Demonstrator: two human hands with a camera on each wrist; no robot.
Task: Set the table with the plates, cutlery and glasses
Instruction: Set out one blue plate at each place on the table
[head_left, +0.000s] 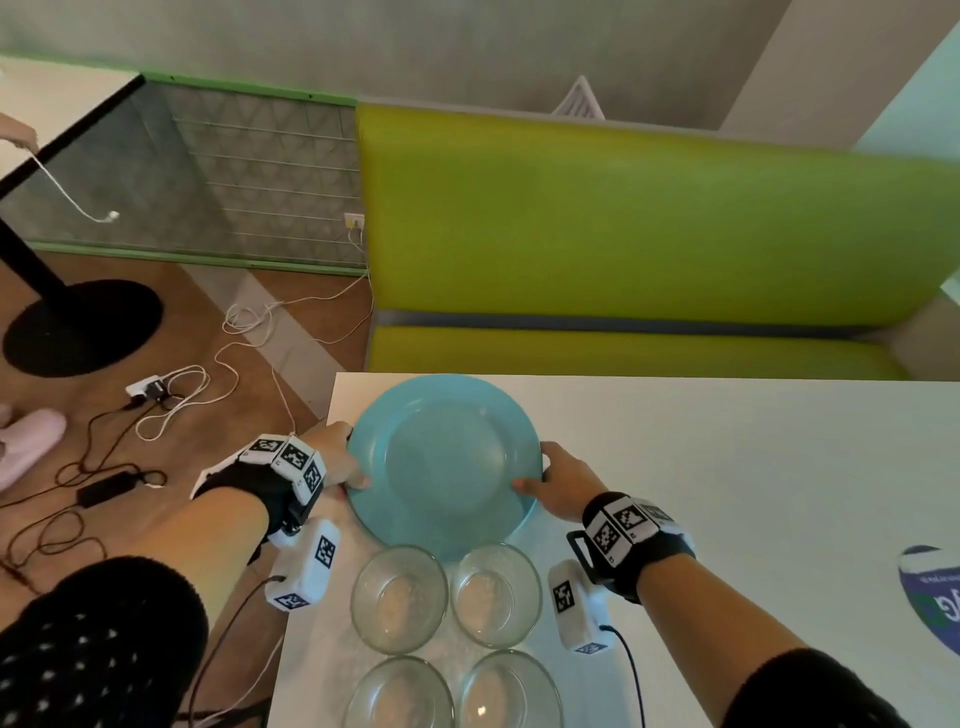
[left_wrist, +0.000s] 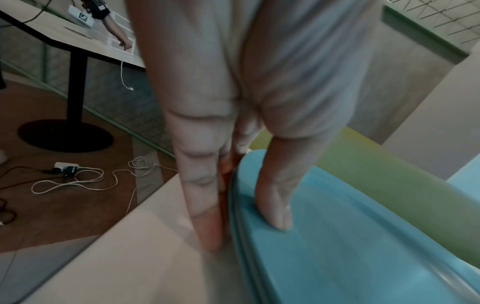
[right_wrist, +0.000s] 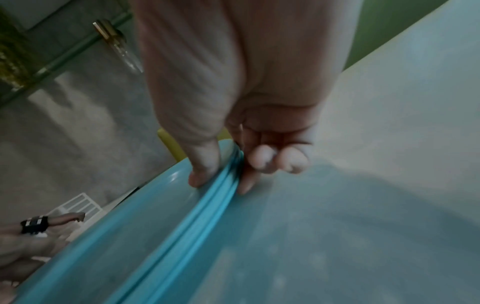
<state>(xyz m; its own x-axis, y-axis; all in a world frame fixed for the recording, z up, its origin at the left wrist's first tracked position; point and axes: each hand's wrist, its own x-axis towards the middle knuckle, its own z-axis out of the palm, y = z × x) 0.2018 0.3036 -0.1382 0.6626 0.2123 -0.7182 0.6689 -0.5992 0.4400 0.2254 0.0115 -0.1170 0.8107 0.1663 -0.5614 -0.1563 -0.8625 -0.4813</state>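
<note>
Near the far-left corner of the white counter (head_left: 727, 493), a stack of blue plates (head_left: 441, 457) sits between both hands, and the wrist views show several rims layered one on another. The left hand (head_left: 332, 462) takes the stack's left edge: its thumb (left_wrist: 275, 205) lies on top of the upper rim while its fingers (left_wrist: 205, 205) run down outside the rim toward the counter, so this grip is pinched on the plates. The right hand (head_left: 558, 483) mirrors it on the right edge, thumb (right_wrist: 202, 170) pressed on the rim and fingers (right_wrist: 246, 181) tucked beneath, also clamped on the plates. Whether the stack rests on the counter or is just clear of it cannot be told. The relation that matters: the plates lie directly between the two grips, neither hand nearer than the other, and being round they have no long axis to align. Four clear glass bowls (head_left: 400, 597) stand in a square block just nearside of the stack, between the plates and the person, so any move toward the near edge would likely have to pass over them. The right side of the counter looks open for place settings.
</note>
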